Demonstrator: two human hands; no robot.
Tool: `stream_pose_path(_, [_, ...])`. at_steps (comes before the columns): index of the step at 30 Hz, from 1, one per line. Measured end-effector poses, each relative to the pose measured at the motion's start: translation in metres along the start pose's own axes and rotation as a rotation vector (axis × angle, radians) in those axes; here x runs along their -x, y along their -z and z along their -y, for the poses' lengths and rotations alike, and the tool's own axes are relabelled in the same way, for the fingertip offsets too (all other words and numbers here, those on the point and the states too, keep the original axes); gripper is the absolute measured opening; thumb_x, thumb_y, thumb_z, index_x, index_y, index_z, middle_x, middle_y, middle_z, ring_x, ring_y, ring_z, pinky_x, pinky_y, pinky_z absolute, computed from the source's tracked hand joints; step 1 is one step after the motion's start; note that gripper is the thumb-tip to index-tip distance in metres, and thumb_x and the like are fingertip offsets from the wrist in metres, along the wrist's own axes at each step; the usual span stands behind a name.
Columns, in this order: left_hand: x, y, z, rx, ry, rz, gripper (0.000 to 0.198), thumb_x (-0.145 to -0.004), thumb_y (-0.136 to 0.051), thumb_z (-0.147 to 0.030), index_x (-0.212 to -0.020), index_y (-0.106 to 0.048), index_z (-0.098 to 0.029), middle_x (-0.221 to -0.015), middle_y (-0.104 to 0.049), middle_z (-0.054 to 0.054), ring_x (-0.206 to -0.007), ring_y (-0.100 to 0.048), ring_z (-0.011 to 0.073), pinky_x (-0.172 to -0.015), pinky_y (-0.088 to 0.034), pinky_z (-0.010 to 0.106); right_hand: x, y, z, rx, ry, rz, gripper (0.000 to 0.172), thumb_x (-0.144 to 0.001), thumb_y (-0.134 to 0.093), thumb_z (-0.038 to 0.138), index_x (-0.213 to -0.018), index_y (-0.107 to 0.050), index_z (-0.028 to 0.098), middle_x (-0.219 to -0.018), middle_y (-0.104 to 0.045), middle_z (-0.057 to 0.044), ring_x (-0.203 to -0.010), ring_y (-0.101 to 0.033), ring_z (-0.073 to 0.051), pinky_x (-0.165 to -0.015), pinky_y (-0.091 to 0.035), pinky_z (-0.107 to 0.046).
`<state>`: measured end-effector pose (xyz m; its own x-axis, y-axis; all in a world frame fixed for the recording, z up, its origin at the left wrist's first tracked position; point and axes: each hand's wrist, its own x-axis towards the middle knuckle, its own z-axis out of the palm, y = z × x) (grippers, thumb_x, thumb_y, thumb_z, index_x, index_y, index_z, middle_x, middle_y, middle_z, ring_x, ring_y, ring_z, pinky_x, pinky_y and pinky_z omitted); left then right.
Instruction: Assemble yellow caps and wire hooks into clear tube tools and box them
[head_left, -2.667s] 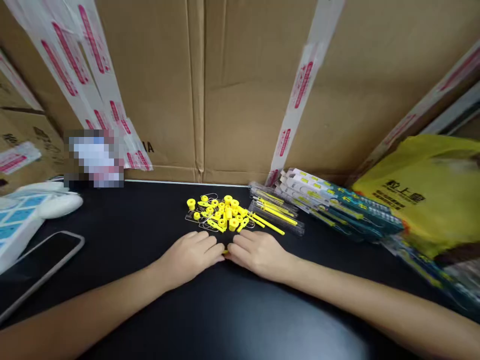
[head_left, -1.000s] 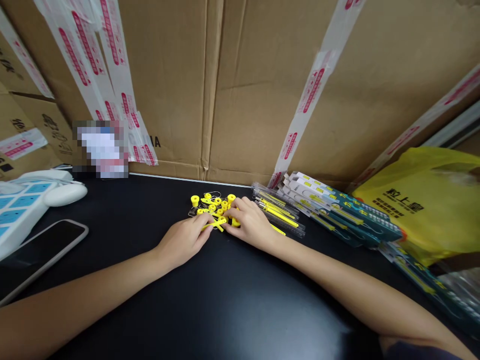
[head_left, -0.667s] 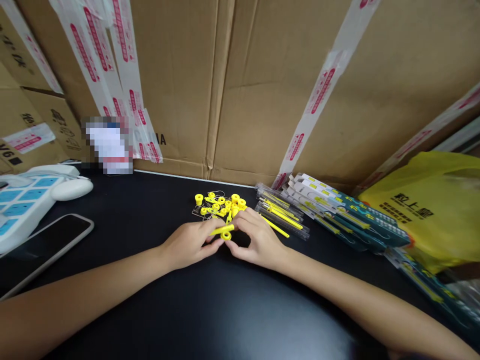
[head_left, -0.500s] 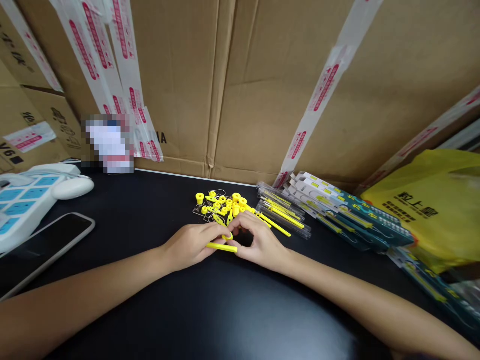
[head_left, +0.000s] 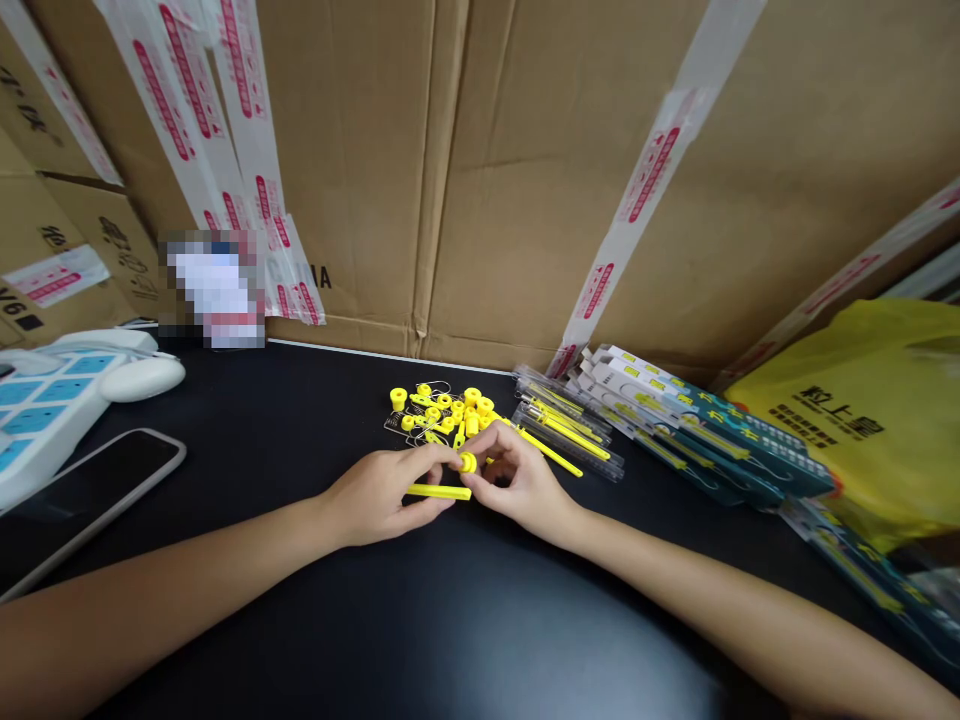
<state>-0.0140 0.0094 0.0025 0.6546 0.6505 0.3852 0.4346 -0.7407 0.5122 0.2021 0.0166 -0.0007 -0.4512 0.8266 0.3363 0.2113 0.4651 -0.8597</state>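
Observation:
A thin yellow plastic stick (head_left: 442, 492) lies across the fingers of my left hand (head_left: 379, 492), which is closed around it. My right hand (head_left: 525, 480) pinches a small round yellow plastic cap (head_left: 468, 462) between thumb and fingers. My left fingertips touch the cap's left side. Both hands meet just above the black table. Just beyond them lies a pile of small yellow plastic parts (head_left: 448, 405), with round caps and thin wire pieces among them. My fingers hide part of the cap and one end of the stick.
Right of the pile lie clear tubes with yellow sticks (head_left: 566, 425), then stacked printed packages (head_left: 675, 420) and a yellow plastic bag (head_left: 862, 420). At left are a phone (head_left: 90, 500) and a white power strip (head_left: 56, 390). A cardboard box (head_left: 360, 180) stands along the table's back.
The round yellow cap has moved slightly up and right and shows more plainly between my fingertips. My right fingers have curled differently around it. The stick stays in my left hand.

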Motion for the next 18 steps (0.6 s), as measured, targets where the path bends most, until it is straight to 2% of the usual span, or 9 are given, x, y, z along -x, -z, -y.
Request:
stream_pose_path(4, [-0.001,0.002,-0.002,-0.084,0.049,-0.051,0.012,-0.087,-0.042,-0.027,-0.096,-0.046,-0.021,-0.078,-0.058,-0.002,-0.057,-0.054,0.0119,-0.057,-0.041,0.024,0.003,0.007,-0.002,-0.042,-0.002,0.000,0.022,-0.078,-0.068,0.028,-0.085,-0.048,0.022,-0.080,-0.059,0.000,-0.066,-0.059,-0.012,-0.054,-0.049,-0.023])
stream_pose_path(7, [-0.004,0.002,-0.003,-0.188,0.119,-0.016,0.007,-0.088,-0.038,-0.025,-0.086,-0.043,-0.022,-0.070,-0.056,-0.003,-0.055,-0.054,0.0138,-0.054,-0.037,0.025,0.004,0.011,-0.003,-0.039,-0.007,0.026,0.020,-0.079,-0.067,0.025,-0.087,-0.050,0.022,-0.076,-0.058,0.001,-0.065,-0.058,-0.012,-0.055,-0.050,-0.024])
stream_pose_path(10, [-0.005,0.000,-0.002,-0.256,0.154,-0.002,0.005,-0.088,-0.039,-0.023,-0.086,-0.044,-0.022,-0.071,-0.059,-0.003,-0.056,-0.057,0.0142,-0.054,-0.037,0.025,0.004,0.012,-0.005,-0.031,-0.002,0.047,0.019,-0.079,-0.067,0.025,-0.088,-0.051,0.021,-0.077,-0.058,0.001,-0.065,-0.058,-0.012,-0.056,-0.051,-0.024])
stream_pose_path(18, [-0.004,-0.002,-0.001,-0.316,0.049,-0.014,0.013,-0.092,-0.042,-0.023,-0.086,-0.053,-0.020,-0.077,-0.064,-0.001,-0.067,-0.062,0.0138,-0.061,-0.043,0.024,0.003,0.014,-0.006,-0.012,-0.018,0.059,0.020,-0.080,-0.068,0.028,-0.087,-0.051,0.021,-0.082,-0.059,0.000,-0.064,-0.058,-0.010,-0.054,-0.050,-0.022])
